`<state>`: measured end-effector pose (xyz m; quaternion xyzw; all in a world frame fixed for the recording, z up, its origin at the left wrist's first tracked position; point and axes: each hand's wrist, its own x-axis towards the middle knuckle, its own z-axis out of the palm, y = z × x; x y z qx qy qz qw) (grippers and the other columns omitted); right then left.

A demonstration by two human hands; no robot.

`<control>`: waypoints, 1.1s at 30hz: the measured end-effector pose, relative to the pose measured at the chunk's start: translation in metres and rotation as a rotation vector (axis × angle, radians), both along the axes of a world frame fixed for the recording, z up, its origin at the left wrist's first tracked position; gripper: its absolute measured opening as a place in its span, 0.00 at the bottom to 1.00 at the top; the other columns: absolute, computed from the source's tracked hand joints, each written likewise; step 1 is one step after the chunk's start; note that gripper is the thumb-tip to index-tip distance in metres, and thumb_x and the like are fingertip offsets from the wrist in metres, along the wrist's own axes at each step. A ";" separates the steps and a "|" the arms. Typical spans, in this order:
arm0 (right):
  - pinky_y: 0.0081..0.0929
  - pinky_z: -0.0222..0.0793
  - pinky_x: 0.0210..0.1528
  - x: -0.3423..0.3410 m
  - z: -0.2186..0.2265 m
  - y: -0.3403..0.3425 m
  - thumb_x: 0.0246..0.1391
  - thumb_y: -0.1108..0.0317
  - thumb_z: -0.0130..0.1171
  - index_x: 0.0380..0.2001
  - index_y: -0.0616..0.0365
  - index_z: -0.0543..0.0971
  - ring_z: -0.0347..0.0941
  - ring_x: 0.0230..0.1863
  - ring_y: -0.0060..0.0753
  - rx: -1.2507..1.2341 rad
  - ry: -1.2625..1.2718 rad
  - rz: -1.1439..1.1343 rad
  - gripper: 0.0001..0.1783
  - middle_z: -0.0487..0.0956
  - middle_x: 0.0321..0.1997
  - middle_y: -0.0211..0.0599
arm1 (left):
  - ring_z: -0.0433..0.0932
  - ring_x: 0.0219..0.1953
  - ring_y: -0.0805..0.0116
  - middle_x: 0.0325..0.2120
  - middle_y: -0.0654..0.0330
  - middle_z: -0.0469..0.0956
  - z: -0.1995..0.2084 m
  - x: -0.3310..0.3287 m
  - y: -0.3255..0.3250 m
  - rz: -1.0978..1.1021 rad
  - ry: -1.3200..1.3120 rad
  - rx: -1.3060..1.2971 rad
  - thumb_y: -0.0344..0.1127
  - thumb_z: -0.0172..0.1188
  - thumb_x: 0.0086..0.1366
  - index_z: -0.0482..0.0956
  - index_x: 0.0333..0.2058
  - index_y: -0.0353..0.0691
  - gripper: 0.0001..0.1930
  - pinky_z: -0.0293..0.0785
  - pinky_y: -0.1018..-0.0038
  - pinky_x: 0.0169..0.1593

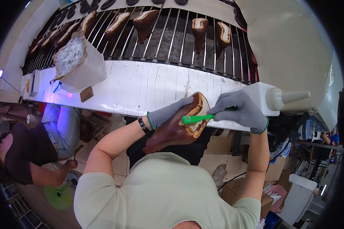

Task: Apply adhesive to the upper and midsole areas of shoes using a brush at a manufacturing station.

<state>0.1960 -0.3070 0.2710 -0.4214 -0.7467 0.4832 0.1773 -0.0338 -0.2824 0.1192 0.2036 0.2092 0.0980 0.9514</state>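
My left hand point(169, 113), in a grey glove, grips a dark brown boot upper point(168, 131) round its side near the toe. The boot lies bottom up and slanted, its shaft pointing to the lower left over my lap. Its pale underside point(204, 105), bordered by a tan rim, faces up. In my gloved right hand point(239, 108) is a green-handled brush point(198, 118), closed between the fingers. The brush's head rests over the boot's bottom near the rim; the bristles are hidden.
Beyond a white ledge point(141, 82) runs a roller conveyor point(172, 34) bearing several brown boots point(145, 24). A white bin point(82, 70) with crumpled plastic stands left; a white nozzle bottle point(273, 99) lies by my right hand. Dark soles point(84, 6) line the far shelf. Another person point(30, 152) sits left.
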 end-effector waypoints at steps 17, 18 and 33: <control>0.22 0.70 0.32 0.004 -0.007 0.009 0.42 0.75 0.73 0.35 0.61 0.87 0.77 0.28 0.24 0.087 0.114 0.116 0.13 0.83 0.27 0.35 | 0.73 0.57 0.75 0.58 0.57 0.73 0.083 0.001 -0.030 -0.431 0.291 0.578 0.41 0.65 0.65 0.66 0.63 0.40 0.31 0.67 0.77 0.65; 0.22 0.70 0.32 0.005 -0.007 0.012 0.42 0.75 0.73 0.35 0.61 0.87 0.78 0.28 0.25 0.066 0.119 0.156 0.13 0.83 0.27 0.35 | 0.73 0.57 0.75 0.58 0.57 0.73 0.087 -0.001 -0.031 -0.432 0.292 0.579 0.41 0.65 0.65 0.66 0.63 0.40 0.31 0.67 0.77 0.65; 0.13 0.63 0.25 0.011 -0.104 -0.039 0.55 0.75 0.59 0.42 0.66 0.83 0.70 0.25 0.15 -0.004 0.446 -1.042 0.12 0.78 0.29 0.29 | 0.76 0.51 0.66 0.50 0.59 0.76 -0.052 -0.028 -0.002 1.173 0.431 1.196 0.38 0.68 0.61 0.70 0.57 0.35 0.29 0.72 0.68 0.56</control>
